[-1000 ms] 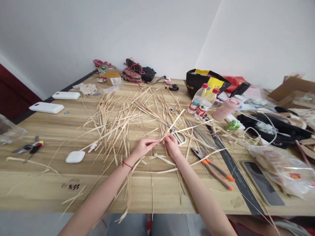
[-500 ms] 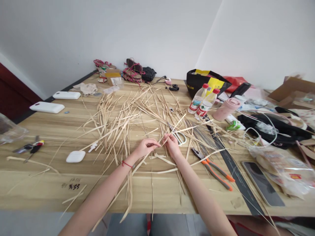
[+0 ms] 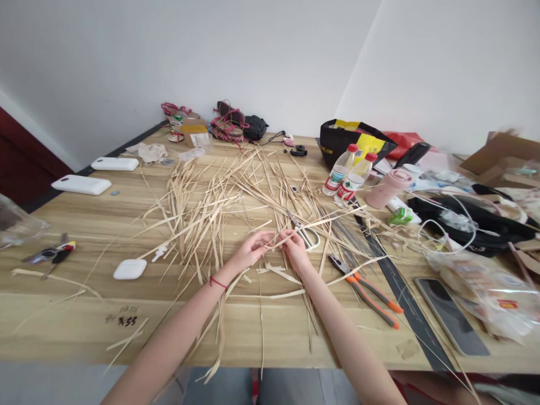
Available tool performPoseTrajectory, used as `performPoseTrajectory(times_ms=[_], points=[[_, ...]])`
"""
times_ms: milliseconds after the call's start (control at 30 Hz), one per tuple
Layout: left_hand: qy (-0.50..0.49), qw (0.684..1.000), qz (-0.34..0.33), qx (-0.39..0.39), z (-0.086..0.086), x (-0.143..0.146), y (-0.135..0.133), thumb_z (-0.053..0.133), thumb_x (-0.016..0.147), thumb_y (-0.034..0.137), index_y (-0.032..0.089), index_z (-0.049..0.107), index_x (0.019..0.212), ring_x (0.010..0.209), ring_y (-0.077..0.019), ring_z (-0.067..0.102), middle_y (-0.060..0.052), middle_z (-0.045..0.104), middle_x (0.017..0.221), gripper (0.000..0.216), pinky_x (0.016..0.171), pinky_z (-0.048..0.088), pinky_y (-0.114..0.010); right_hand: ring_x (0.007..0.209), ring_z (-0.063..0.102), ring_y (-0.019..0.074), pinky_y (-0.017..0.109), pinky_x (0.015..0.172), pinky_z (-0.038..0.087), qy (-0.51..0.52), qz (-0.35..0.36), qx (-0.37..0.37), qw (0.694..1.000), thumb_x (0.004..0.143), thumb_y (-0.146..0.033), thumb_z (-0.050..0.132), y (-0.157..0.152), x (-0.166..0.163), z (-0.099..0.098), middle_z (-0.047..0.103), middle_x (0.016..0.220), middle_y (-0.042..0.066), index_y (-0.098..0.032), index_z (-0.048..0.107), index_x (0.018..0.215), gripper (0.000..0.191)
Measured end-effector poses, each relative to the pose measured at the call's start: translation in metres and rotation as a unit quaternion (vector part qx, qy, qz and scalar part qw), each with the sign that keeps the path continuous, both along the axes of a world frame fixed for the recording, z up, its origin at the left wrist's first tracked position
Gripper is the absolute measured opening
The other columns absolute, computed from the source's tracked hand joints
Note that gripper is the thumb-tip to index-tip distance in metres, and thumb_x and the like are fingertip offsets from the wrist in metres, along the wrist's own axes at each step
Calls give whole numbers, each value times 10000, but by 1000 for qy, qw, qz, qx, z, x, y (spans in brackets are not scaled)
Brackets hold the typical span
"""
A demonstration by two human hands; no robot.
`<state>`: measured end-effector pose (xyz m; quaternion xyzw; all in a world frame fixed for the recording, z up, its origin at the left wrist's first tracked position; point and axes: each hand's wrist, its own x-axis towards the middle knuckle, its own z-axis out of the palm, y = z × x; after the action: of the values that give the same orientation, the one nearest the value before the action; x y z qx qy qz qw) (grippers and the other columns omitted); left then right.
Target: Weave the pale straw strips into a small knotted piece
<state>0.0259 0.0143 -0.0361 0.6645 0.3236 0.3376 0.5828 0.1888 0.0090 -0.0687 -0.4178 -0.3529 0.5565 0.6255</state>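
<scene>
The left hand (image 3: pixel 250 251) has spread wider; the right hand (image 3: pixel 296 248) pinches a strip (image 3: pixel 278 244), apparently steadying it. Whether the left grips, I can't tell.

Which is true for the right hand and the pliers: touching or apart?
Apart: the head view shows table surface between the right hand and pliers.

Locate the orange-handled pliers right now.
Head view, right of centre: the pliers lie on the table between the right forearm and the black strip, jaws pointing away from the person.
</scene>
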Motion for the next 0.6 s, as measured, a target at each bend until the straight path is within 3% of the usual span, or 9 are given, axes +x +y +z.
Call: performPoseTrajectory(times_ms=[367, 600], points=[[-2, 999, -34, -14, -1, 1, -1, 394, 714, 65, 196, 518, 1150, 589, -86, 458, -31, 593, 864, 472, 549, 401, -195, 470, 474, 88, 218, 476, 390, -39, 14, 0, 999, 636, -415, 688, -2, -2, 6, 545, 583, -38, -195, 565, 743, 274], [15, 999, -40, 0, 3, 1, -2, 389, 692, 68, 172, 569, 949, 653, -99, 482, -17, 580, 865, 330, 584, 399, -200, 482, 484, 89, 216, 487, 393, -58, 13, 2, 998, 649, -420, 677, -4, -3, 6, 536, 572, -43, -192, 558, 729, 269]])
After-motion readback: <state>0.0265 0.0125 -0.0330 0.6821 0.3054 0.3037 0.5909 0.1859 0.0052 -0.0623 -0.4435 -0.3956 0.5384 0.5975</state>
